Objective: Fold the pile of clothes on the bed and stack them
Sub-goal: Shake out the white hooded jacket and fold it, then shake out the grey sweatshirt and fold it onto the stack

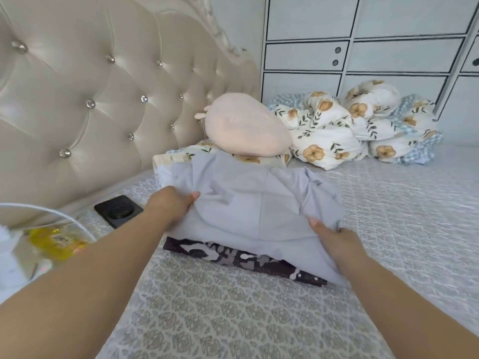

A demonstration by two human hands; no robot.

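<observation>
A pale lavender-grey garment (pixel 248 203) lies folded on top of a dark patterned black-and-grey garment (pixel 241 260) on the bed (pixel 233 320). My left hand (pixel 168 206) grips the pale garment's left edge, thumb on top and fingers tucked under the cloth. My right hand (pixel 334 239) holds its right edge near a bunched part, thumb on top, fingers hidden under the fabric. The patterned garment shows only as a strip along the near side.
A pink plush cushion (pixel 246 128) rests on a floral pillow (pixel 181 156) behind the stack. A bundled floral quilt (pixel 357 128) sits at the back right. A black pad (pixel 118 209) lies by the tufted headboard (pixel 90 99); a yellow bottle (pixel 57 242) is at the left.
</observation>
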